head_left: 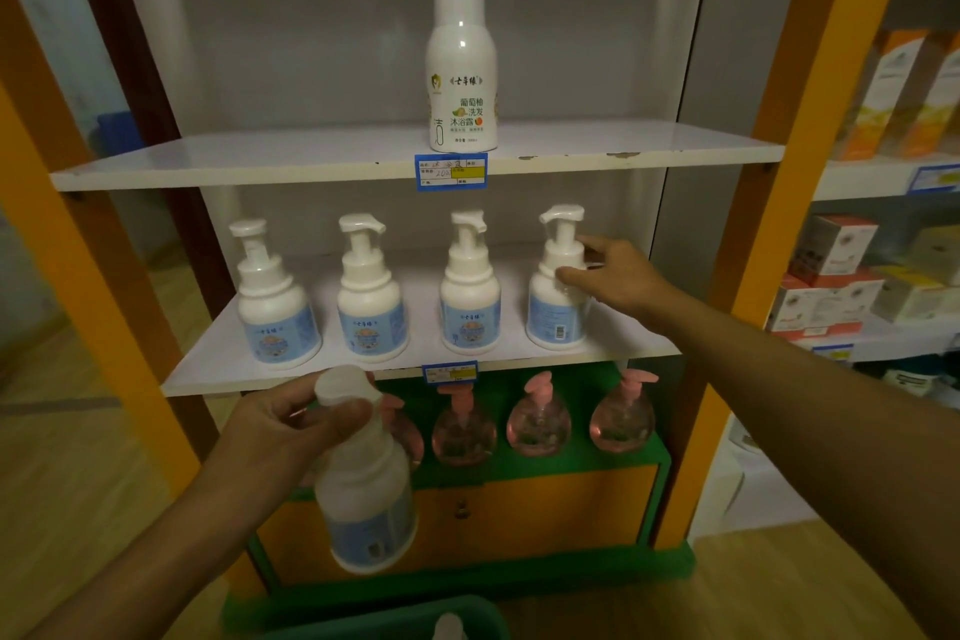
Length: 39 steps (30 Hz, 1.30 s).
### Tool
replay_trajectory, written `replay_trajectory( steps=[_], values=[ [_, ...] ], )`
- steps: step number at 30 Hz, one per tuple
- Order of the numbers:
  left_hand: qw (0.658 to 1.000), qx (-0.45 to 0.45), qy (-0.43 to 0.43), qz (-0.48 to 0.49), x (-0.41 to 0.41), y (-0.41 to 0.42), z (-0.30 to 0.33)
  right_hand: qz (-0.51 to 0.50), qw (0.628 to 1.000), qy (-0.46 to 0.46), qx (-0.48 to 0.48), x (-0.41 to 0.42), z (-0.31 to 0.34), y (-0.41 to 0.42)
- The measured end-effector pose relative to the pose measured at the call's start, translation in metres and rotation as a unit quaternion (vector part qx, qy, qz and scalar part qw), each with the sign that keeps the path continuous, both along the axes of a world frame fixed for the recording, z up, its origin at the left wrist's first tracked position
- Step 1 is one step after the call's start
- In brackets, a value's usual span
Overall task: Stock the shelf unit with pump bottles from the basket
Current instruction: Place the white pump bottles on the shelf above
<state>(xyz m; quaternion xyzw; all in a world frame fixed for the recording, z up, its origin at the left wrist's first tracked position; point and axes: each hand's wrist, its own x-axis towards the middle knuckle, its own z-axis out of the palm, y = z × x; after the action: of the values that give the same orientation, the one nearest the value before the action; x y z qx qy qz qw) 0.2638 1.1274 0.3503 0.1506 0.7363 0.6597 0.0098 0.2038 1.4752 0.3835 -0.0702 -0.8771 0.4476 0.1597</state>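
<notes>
My left hand (pixel 291 424) grips a white pump bottle with a blue label (pixel 366 499) by its neck, in front of the lower shelf. My right hand (pixel 615 276) reaches to the middle shelf (pixel 208 369) and pinches the collar of the rightmost white pump bottle (pixel 556 296), which stands upright with its barcode side facing out. Three more such bottles (pixel 371 299) stand in a row to its left. On the top shelf (pixel 311 156) a taller white pump bottle (pixel 462 68) stands alone. The green basket (pixel 384 616) shows at the bottom edge with one bottle top (pixel 449 628) in it.
Several pink round pump bottles (pixel 537 418) line the green bottom shelf, partly hidden behind the held bottle. Orange uprights (pixel 810 68) frame the unit. A neighbouring white shelf (pixel 872 172) on the right holds boxed goods. Blue price tags hang on the shelf edges.
</notes>
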Motion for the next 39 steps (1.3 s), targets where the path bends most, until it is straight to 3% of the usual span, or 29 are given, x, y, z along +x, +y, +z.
replay_trajectory(
  steps=[6,12,16,31,36,39],
  values=[
    [1.0,0.0,0.007,-0.026,0.007,0.007,0.008,-0.124,0.989,-0.012,0.083,-0.009,0.0,-0.011],
    [0.999,0.018,0.006,-0.032,0.008,0.005,0.008,0.02,1.0,0.018,0.01,-0.001,0.001,-0.006],
    [0.999,0.007,0.02,-0.037,0.007,0.005,0.005,-0.03,0.999,0.03,0.016,-0.006,0.0,-0.002],
    [1.0,0.0,-0.006,-0.015,0.009,0.007,0.008,-0.038,0.998,0.043,0.036,-0.01,-0.01,-0.004],
    [1.0,-0.007,0.008,-0.007,0.007,0.008,0.011,-0.105,0.981,0.161,0.006,0.02,-0.015,-0.018],
    [1.0,-0.017,0.014,-0.007,0.008,0.016,0.016,-0.04,0.987,0.156,-0.017,0.042,-0.014,-0.037]
  ],
)
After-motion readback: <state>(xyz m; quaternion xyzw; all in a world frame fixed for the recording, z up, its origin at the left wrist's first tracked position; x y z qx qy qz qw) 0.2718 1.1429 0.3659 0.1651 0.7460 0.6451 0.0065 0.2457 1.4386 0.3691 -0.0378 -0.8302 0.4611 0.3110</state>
